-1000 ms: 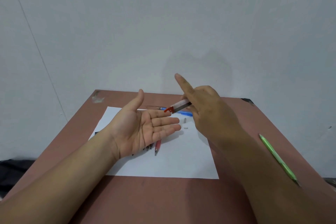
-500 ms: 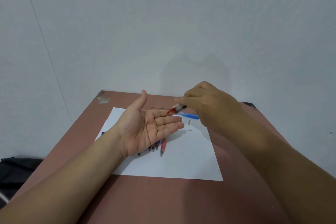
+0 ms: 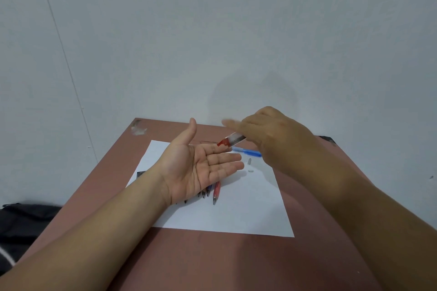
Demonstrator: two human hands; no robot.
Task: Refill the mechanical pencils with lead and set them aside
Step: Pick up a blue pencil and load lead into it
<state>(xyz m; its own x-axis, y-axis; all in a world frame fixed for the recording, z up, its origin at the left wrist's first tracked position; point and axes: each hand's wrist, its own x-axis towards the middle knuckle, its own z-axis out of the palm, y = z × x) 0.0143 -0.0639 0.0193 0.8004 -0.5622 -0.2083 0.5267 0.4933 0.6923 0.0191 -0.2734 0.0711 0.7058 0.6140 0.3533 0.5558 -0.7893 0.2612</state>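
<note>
- Head view: your right hand (image 3: 272,139) pinched the clear lead tube (image 3: 233,140), red end tilted down over your left hand (image 3: 201,168), which lay palm up with fingers straight and held nothing.
- Any lead you tipped out could have missed the palm, rolled between your fingers, or snapped on the white paper (image 3: 248,208).
- Your raised index finger looked blurred; a hard tap risked spilling several leads at once.
- The blue pencil (image 3: 248,151) lay behind the tube, and its 2 small loose parts (image 3: 250,165) sat near your fingertips, easy to brush away.
- More pencils (image 3: 216,191) lay under your left hand.
</note>
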